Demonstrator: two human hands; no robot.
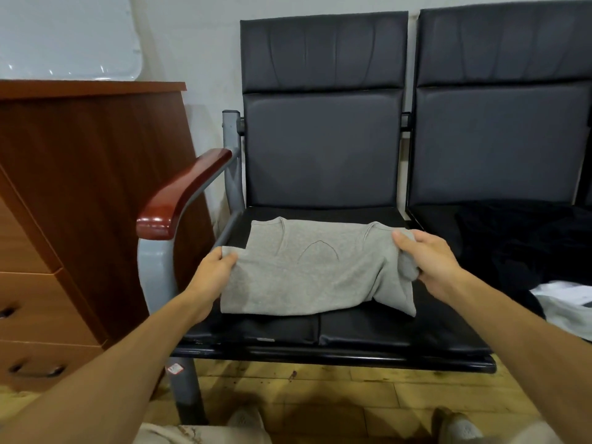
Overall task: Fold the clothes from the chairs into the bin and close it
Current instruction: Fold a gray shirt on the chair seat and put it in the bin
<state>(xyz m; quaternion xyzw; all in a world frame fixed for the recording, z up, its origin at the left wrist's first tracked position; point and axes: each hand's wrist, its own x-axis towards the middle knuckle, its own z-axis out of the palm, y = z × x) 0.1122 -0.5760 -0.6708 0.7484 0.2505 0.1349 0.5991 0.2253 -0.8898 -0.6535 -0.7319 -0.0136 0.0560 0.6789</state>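
A grey garment (307, 274) lies partly folded on the black seat of the left chair (320, 155). My left hand (213, 267) pinches its left edge, thumb on top. My right hand (429, 261) grips the bunched right end, which is rolled under the fingers. Dark clothes (519, 238) are heaped on the seat of the right chair (503, 139), with a white and grey item (567, 302) at that seat's front right. No bin is in view.
A brown wooden cabinet with drawers (80, 203) stands left of the chairs. The left chair's red-brown armrest (179, 193) juts out beside my left hand. Wooden floor (320, 392) and my shoes show below.
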